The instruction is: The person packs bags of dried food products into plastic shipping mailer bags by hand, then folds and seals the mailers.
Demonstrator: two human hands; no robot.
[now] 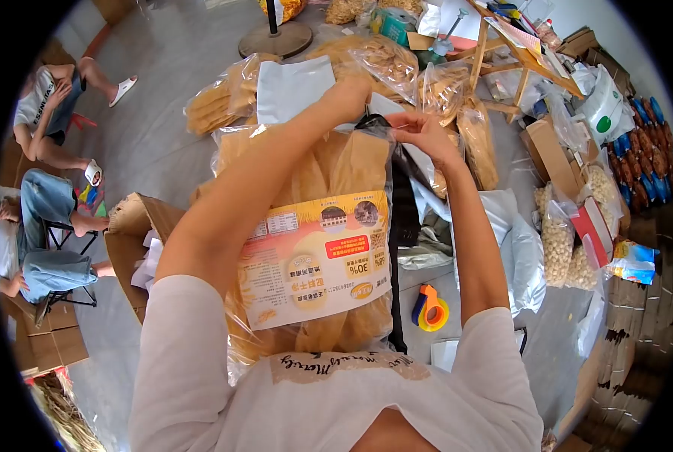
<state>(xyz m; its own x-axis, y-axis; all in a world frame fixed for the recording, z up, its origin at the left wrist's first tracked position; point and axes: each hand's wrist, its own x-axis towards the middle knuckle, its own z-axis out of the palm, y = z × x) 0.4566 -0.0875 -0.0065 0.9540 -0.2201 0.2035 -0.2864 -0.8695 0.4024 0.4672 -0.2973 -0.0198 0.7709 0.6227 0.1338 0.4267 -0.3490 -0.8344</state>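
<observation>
A large clear plastic bag (pixel 351 305) packed with flat tan food pieces lies in front of me, its printed paper label (pixel 317 264) upside down to my view. My left hand (pixel 346 99) reaches across above the bag's far edge with fingers curled closed; what they hold is hidden. At the bag's far right corner my right hand (pixel 425 137) pinches a black strip (pixel 378 123) with thumb and fingertips. Dark material (pixel 399 286) runs along the bag's right side. Beyond my hands lie a white sheet-like bag (pixel 295 87) and further clear bags of tan pieces (pixel 227 94).
Tape rolls (pixel 430 310) lie right of the bag, near white plastic bags (pixel 513 248). An open cardboard box (pixel 144 233) stands left. Two people sit farther left, one in jeans (pixel 50 218). A wooden stand (pixel 506 56) and bags of pale round pieces (pixel 558 237) are right.
</observation>
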